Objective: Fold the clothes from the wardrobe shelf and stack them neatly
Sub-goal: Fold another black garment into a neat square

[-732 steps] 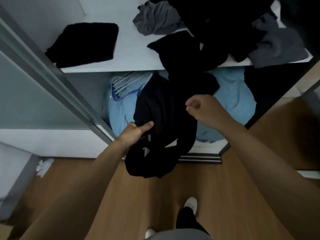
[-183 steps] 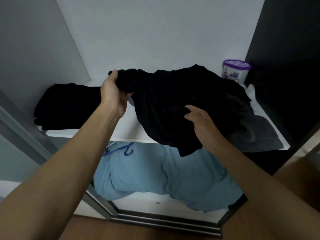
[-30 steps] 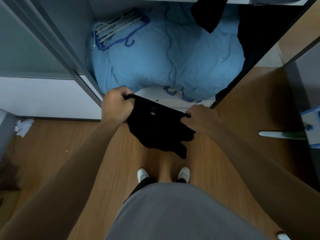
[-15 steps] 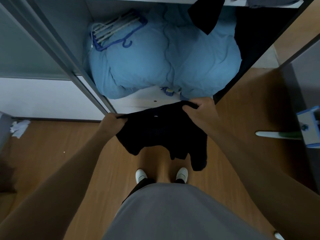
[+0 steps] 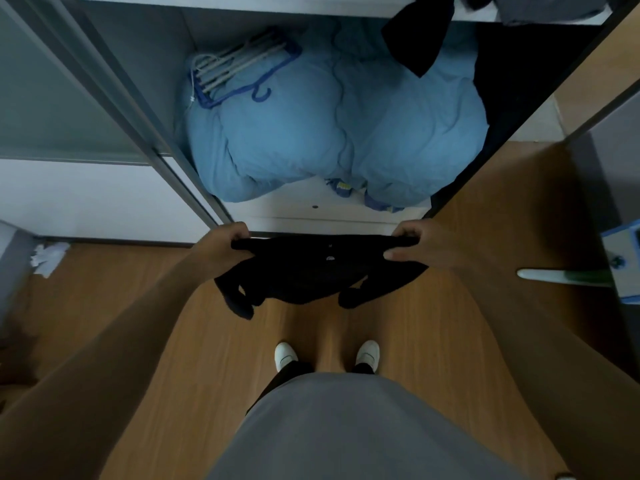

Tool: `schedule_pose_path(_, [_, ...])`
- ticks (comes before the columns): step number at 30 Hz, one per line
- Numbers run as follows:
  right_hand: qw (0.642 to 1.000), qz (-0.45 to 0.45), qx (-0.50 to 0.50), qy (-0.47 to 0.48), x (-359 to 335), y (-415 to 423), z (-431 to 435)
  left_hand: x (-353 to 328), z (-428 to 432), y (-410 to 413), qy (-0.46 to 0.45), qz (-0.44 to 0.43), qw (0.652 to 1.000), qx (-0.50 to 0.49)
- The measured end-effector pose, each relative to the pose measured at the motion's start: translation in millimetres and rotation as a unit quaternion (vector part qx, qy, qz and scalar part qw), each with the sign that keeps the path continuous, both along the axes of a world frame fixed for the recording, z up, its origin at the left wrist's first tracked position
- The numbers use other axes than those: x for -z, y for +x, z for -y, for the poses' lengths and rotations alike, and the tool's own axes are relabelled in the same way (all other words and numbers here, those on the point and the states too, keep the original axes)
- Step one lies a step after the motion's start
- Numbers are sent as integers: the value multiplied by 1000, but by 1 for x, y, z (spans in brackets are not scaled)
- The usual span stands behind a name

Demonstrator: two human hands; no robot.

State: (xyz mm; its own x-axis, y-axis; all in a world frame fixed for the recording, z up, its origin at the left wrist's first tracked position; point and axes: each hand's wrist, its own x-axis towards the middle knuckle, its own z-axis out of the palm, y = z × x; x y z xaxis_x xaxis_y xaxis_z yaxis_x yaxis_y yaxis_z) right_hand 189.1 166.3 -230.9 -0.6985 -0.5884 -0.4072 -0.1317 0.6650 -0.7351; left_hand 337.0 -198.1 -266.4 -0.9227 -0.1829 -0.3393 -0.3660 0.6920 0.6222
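Observation:
A black garment [image 5: 317,271] hangs stretched between my hands above the wooden floor, in front of the open wardrobe. My left hand [image 5: 221,247] grips its left top corner with curled fingers. Its right top corner is pinched between the thumb and fingers of my right hand [image 5: 415,245]. The cloth sags below the taut top edge, with loose ends dangling at both sides. At the frame's top, the wardrobe shelf edge [image 5: 242,1] shows, with a black cloth [image 5: 415,36] hanging over it and a grey garment [image 5: 550,8] on it.
A light blue duvet [image 5: 332,140] fills the wardrobe's lower compartment, with blue and white hangers [image 5: 239,71] on top. The sliding door frame [image 5: 131,109] runs along the left. My white shoes [image 5: 327,355] stand below. A blue and white object [image 5: 623,261] juts in at right.
Over the last second my hands have moved apart and levelled, pulling the garment's top edge taut. Earlier I drew this garment off the shelf pile.

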Motion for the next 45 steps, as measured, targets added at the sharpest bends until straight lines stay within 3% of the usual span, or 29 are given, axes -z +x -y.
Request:
schedule_pose_path(4, [1000,-9,-15,-6,2,2,-7,-12,6,1,50,6,997,-51])
schedule_pose_path(9, [982,-140,125,-1,-4,4,9,-42,-22,-8,200,119,970,-66])
schedule_pose_path(11, [977,-109,180,-17,-8,9,21,-47,-40,-14,275,132,944,-127])
schedule_pose_path(15, [949,39,298,-99,-20,27,43,-51,-80,-27,358,90,898,-240])
schedule_pose_path(18, [939,88,312,-118,-28,42,60,-53,-102,-33,390,41,883,-257])
schedule_pose_path(21, [940,105,293,-139,-35,54,74,-60,-122,-38,368,-36,903,-220])
schedule_pose_path(24, [944,101,272,-155,-44,57,80,-64,-134,-39,286,-152,934,-152])
schedule_pose_path(27, [947,76,267,-163,-54,55,83,-68,-141,-39,222,-208,950,-66])
schedule_pose_path(33, [948,51,266,-167,-66,53,84,-74,-141,-37,199,-175,964,3])
schedule_pose_path(38, [956,87,242,-139,-67,49,86,-69,-144,-39,55,-158,986,29])
schedule_pose_path(41, [972,108,180,-107,-69,48,85,-63,-140,-40,44,-174,984,20])
schedule_pose_path(43, [987,48,130,-84,-68,48,83,-63,-137,-41,59,-177,982,21])
schedule_pose_path(45, [993,-71,77,-51,-68,48,80,-63,-137,-42,85,-173,981,28])
